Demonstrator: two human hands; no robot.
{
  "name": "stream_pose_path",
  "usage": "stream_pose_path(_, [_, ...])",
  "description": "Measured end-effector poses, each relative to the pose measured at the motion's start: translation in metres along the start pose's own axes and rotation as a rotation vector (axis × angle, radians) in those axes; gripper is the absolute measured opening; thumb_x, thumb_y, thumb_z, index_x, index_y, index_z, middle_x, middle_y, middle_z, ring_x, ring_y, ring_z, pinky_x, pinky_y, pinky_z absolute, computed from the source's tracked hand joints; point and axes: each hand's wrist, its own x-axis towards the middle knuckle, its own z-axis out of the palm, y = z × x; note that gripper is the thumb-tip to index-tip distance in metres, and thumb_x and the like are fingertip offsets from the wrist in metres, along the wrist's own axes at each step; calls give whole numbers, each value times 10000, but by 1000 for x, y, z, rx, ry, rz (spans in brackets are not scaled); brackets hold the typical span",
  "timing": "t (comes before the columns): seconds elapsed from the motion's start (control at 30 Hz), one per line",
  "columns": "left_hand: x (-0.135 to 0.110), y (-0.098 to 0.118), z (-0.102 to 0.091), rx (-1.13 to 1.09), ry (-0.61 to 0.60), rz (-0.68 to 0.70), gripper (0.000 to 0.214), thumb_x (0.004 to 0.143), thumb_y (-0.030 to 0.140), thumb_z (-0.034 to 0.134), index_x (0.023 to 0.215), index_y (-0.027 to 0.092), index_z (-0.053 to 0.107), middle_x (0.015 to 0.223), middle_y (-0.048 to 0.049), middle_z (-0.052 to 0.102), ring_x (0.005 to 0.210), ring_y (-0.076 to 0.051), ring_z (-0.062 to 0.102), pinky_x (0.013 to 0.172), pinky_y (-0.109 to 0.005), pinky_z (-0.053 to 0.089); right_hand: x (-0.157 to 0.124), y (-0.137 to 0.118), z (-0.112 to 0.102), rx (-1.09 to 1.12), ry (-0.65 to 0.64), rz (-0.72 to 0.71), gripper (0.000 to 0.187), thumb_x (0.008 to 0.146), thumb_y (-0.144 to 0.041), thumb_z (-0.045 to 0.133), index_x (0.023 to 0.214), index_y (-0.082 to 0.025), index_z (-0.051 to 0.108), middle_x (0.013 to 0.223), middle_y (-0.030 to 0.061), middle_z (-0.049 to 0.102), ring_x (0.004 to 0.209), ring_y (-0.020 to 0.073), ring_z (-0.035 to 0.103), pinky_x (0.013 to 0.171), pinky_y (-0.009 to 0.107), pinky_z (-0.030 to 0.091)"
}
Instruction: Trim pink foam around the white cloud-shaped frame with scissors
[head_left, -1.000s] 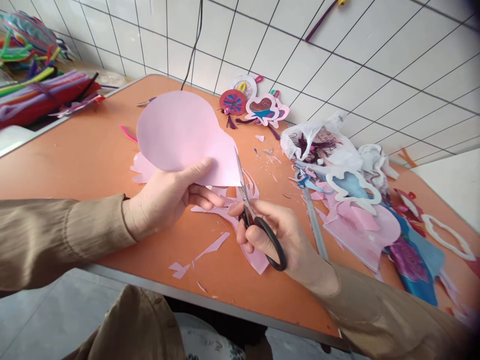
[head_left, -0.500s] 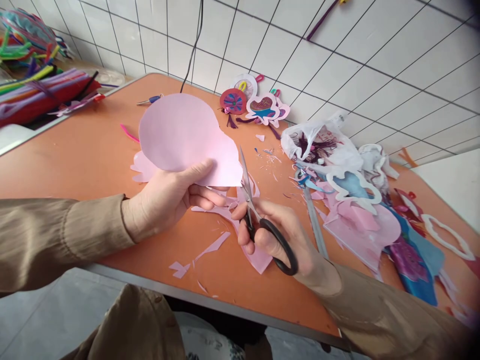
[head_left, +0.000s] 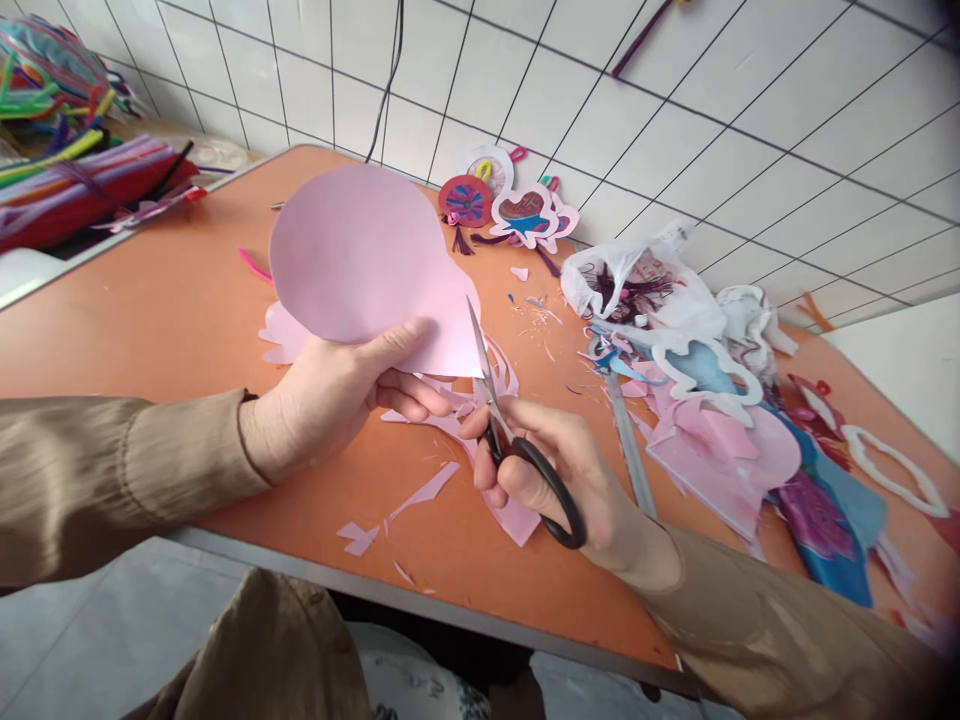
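A pink sheet (head_left: 352, 255), rounded at the left and narrowing to a squared lower right end, is pinched by its lower edge in my left hand (head_left: 345, 390). The thumb lies on top and the fingers are beneath. My right hand (head_left: 562, 460) grips black-handled scissors (head_left: 487, 375). Their upper blade lies over the right end of the sheet; the lower blade is mostly hidden. Beneath the hands, pink offcuts (head_left: 424, 490) are scattered on the orange table (head_left: 187, 290).
Finished-looking tasselled ornaments (head_left: 525, 215) lie by the tiled wall. At right are a white plastic bag (head_left: 645, 280), a metal ruler (head_left: 630, 440), pink sheet scraps (head_left: 720, 460) and blue fabric (head_left: 825, 520). Bundled coloured pipe cleaners (head_left: 82, 180) sit at far left.
The sheet has shifted slightly left and up. The scissors have moved a little left, and their upper blade now reaches over the sheet's right end.
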Motion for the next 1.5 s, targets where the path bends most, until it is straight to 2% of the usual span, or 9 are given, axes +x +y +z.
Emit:
stream_pose_path(0.13, [0, -1, -1, 6, -20, 30, 361, 949, 287, 659, 656, 80, 693, 513, -89, 695, 428, -123, 638, 469, -172, 535, 0, -1, 1, -32, 20, 10, 575, 813, -695, 715, 1013, -174, 573, 713, -35, 489, 571, 96, 486, 548, 269, 358])
stream_pose_path(0.33, [0, -3, -3, -20, -71, 54, 325, 956, 281, 644, 704, 85, 705, 515, -84, 698, 433, -132, 654, 457, -163, 528, 1, -2, 3, -52, 41, -11, 585, 819, -715, 692, 996, -170, 576, 723, -28, 499, 576, 96, 489, 549, 269, 375])
stream_pose_path(0.57, [-2, -1, 0, -47, -17, 4, 252, 988, 210, 573, 804, 88, 694, 493, -71, 680, 444, -153, 673, 422, -162, 498, 3, 0, 6, 23, 13, -17, 551, 833, -696, 691, 971, -178, 560, 670, -57, 444, 518, 75, 411, 502, 249, 347])
stream_pose_path(0.8, [-2, -2, -1, -60, -50, 2, 275, 990, 236, 584, 778, 94, 689, 523, -80, 700, 466, -143, 678, 461, -161, 523, 3, -1, 6, 7, 27, -37, 543, 832, -683, 702, 956, -174, 562, 658, -69, 410, 517, 71, 404, 509, 248, 336])
stream_pose_path(1.0, [-4, 0, 3, -69, -2, -14, 212, 993, 200, 575, 843, 90, 675, 526, -71, 700, 442, -136, 671, 449, -146, 521, 2, 3, 4, 6, 23, -25, 564, 820, -689, 712, 991, -168, 578, 692, -52, 454, 530, 76, 443, 524, 255, 360])
stream_pose_path(1.5, [-4, -1, 3, -112, 5, -37, 162, 997, 180, 564, 886, 87, 636, 534, -82, 707, 488, -155, 707, 463, -152, 537, 4, 1, 7, -47, 68, -35, 523, 829, -664, 716, 988, -186, 576, 711, -25, 561, 545, 84, 503, 512, 245, 388])
